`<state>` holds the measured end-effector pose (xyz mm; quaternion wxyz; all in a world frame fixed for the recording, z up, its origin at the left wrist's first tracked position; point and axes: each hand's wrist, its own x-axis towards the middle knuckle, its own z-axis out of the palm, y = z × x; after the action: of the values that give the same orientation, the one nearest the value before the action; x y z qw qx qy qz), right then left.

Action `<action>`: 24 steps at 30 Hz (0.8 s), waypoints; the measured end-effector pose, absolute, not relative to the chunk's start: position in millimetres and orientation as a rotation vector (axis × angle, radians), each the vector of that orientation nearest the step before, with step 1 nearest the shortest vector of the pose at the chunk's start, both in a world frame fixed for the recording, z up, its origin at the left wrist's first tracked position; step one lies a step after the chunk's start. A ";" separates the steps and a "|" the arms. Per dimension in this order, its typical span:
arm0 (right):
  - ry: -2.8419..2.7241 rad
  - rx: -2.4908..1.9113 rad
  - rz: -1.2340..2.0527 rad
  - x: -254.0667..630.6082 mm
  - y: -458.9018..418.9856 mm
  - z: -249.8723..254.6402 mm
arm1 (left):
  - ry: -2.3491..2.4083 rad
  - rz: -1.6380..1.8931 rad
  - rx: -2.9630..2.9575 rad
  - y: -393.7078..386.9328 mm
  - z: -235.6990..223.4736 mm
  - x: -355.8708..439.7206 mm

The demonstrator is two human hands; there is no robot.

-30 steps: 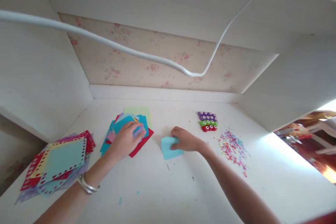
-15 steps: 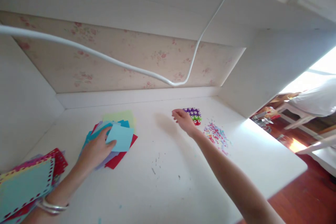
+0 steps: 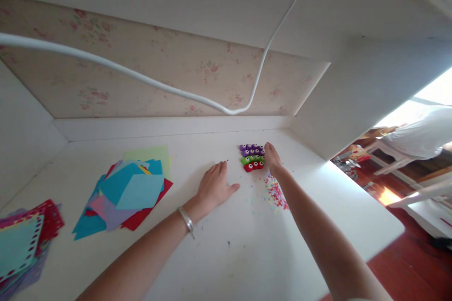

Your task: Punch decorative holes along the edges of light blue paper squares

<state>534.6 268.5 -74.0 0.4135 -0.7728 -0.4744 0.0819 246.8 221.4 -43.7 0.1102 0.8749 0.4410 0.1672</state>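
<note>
My left hand lies on the white table, fingers stretched and thumb apart, holding nothing. To its right stand rows of small purple, green and red pieces with eye-like dots. My right hand is edge-on along the right side of these rows, its fingers straight; it seems to touch them, though the contact is partly hidden. Small coloured confetti is scattered just below my right hand. A loose pile of coloured paper sheets, with light blue on top, lies left of my left hand.
At the left edge is a stack of paper with holes punched along its borders. Dark bits dot the table. A white cable hangs across in front of the wallpaper. A side panel bounds the back right.
My left hand has let go of the light blue paper and moved right onto the table. My right hand has moved from the left side of the eyed pieces to their right side.
</note>
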 end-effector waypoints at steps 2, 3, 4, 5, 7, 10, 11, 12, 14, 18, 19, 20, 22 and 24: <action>-1.137 -1.975 0.249 532.9 276.0 -81.7 | 1.306 0.462 2.544 226.7 -51.9 285.2; -1.120 -1.984 0.273 531.3 278.7 -84.3 | 1.313 0.457 2.532 229.8 -56.1 300.2; -1.119 -1.989 0.294 529.3 280.8 -86.2 | 1.318 0.459 2.524 233.1 -59.9 312.4; -1.121 -1.993 0.309 527.0 282.3 -87.4 | 1.322 0.462 2.516 236.4 -63.4 322.0; -1.128 -2.003 0.325 521.5 284.3 -88.1 | 1.320 0.470 2.504 242.6 -68.8 334.6; -1.134 -2.012 0.322 511.3 287.2 -87.0 | 1.291 0.490 2.507 251.6 -73.5 340.4; -1.138 -2.012 0.322 507.4 288.7 -86.3 | 1.281 0.496 2.511 255.0 -74.6 339.6; -1.143 -2.010 0.323 503.3 290.5 -85.7 | 1.276 0.501 2.513 258.8 -75.5 337.8; -1.156 -2.002 0.331 494.1 295.3 -84.5 | 1.283 0.503 2.512 267.7 -77.1 331.5; -1.199 -1.976 0.360 472.9 310.2 -83.5 | 1.329 0.486 2.489 285.9 -79.3 313.7; -1.209 -1.969 0.367 467.4 315.0 -83.6 | 1.341 0.482 2.483 289.5 -79.3 309.1; -1.218 -1.963 0.372 462.0 320.2 -83.8 | 1.354 0.479 2.475 292.5 -79.0 304.5; -1.234 -1.953 0.381 451.7 330.6 -84.2 | 1.380 0.474 2.459 297.3 -77.9 295.6; -1.253 -1.944 0.390 442.1 339.9 -84.6 | 1.399 0.465 2.446 301.5 -76.2 286.6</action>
<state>442.1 339.9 -84.6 0.3874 -0.7641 -0.4925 0.1534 286.6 301.5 -76.2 0.1424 0.8478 0.4849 0.1610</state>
